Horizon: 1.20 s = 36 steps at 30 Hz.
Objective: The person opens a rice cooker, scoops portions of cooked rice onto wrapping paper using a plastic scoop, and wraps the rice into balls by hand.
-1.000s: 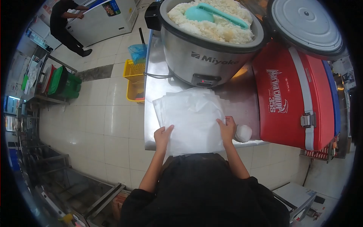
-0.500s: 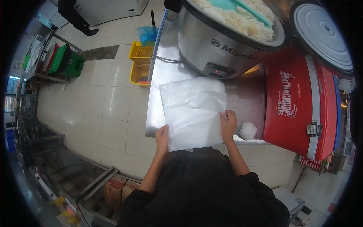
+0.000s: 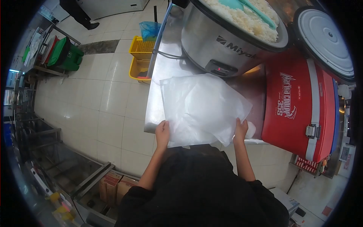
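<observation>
Thin white paper sheets (image 3: 200, 106) lie in a loose stack at the table's front edge, wrinkled and slightly see-through. My left hand (image 3: 163, 134) is closed on the left edge of the stack, near its front corner. On the other side, my right hand (image 3: 241, 131) pinches the right edge of a top sheet, which is skewed out to the right. A white rounded lump (image 3: 250, 129) sits just beyond my right hand, partly hidden by it.
A large rice cooker (image 3: 223, 49) full of cooked rice (image 3: 245, 28) stands behind the sheets, with a turquoise scoop (image 3: 261, 17) in it. A red cooler box (image 3: 291, 109) is at right, beside a grey round lid (image 3: 325, 36). Yellow baskets (image 3: 140, 70) stand left of the metal table (image 3: 155, 109).
My right hand has moved right and slightly down, pulling the top sheet's right side outward over the table. My left hand stays at the left edge.
</observation>
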Motion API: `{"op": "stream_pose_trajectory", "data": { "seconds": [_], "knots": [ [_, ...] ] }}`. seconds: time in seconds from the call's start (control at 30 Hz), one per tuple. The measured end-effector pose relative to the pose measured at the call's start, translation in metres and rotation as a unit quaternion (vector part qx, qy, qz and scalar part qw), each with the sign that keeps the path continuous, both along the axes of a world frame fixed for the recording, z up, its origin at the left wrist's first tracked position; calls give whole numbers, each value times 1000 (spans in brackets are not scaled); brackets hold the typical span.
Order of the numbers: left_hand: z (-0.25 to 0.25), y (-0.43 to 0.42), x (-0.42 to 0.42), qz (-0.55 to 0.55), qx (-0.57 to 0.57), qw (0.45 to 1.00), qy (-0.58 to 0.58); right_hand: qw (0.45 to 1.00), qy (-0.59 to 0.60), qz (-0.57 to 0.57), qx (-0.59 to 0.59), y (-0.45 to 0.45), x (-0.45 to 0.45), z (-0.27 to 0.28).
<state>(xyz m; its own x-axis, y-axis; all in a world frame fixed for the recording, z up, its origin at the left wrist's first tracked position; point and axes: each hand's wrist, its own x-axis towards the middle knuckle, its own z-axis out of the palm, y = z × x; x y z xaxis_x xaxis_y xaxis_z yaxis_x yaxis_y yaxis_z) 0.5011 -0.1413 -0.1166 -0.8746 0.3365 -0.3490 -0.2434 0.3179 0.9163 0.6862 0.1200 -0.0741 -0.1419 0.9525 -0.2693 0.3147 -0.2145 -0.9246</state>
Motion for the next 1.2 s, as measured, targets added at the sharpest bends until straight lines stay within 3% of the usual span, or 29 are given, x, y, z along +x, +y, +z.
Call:
{"op": "stream_pose_trajectory", "data": {
  "seconds": [0.03,0.17,0.2,0.27,0.33,0.37,0.43,0.57,0.63,0.77,0.8,0.87,0.9,0.97,1.03,1.1,1.17,1.2],
  "knots": [
    [-3,1,0,-6,7,1000,14,1000,-2,-1,0,-10,-2,9],
    [-1,12,7,9,31,999,11,955,151,-1,-254,-64,-16,39],
    [2,14,9,18,23,1000,-1,956,150,-4,-253,-73,-17,37],
    [1,15,11,25,14,999,-15,896,168,50,-408,-89,-16,31],
    [-3,15,11,57,115,986,-106,887,125,44,-443,-102,-18,36],
    [-4,13,10,55,113,986,-106,874,83,40,-477,-106,-18,38],
    [6,10,8,109,200,944,-238,857,114,34,-502,-113,-9,21],
    [30,16,2,87,226,938,-250,809,176,-3,-560,-122,-4,4],
    [44,25,2,-3,78,996,-38,810,187,-5,-555,-128,-6,-2],
    [46,28,-4,-54,53,996,42,836,186,48,-514,-126,-19,25],
    [56,29,-6,-64,-5,996,58,836,190,47,-513,-123,-20,38],
    [61,30,-9,-77,-62,992,77,837,33,174,-518,-110,-13,63],
    [58,27,-11,-99,-100,980,139,838,35,173,-516,-102,-9,71],
    [60,26,-11,-120,-136,962,202,866,-159,345,-326,-85,3,81],
    [71,28,-9,-95,-232,920,301,929,-192,313,44,-68,7,69],
    [60,30,-12,-91,-211,928,293,941,-174,234,170,-40,-12,61],
    [55,35,-14,-89,-188,936,285,887,-227,203,348,-9,-32,23],
    [55,40,-16,-79,-169,945,269,887,-224,200,352,-6,-42,21]
  ]
}}
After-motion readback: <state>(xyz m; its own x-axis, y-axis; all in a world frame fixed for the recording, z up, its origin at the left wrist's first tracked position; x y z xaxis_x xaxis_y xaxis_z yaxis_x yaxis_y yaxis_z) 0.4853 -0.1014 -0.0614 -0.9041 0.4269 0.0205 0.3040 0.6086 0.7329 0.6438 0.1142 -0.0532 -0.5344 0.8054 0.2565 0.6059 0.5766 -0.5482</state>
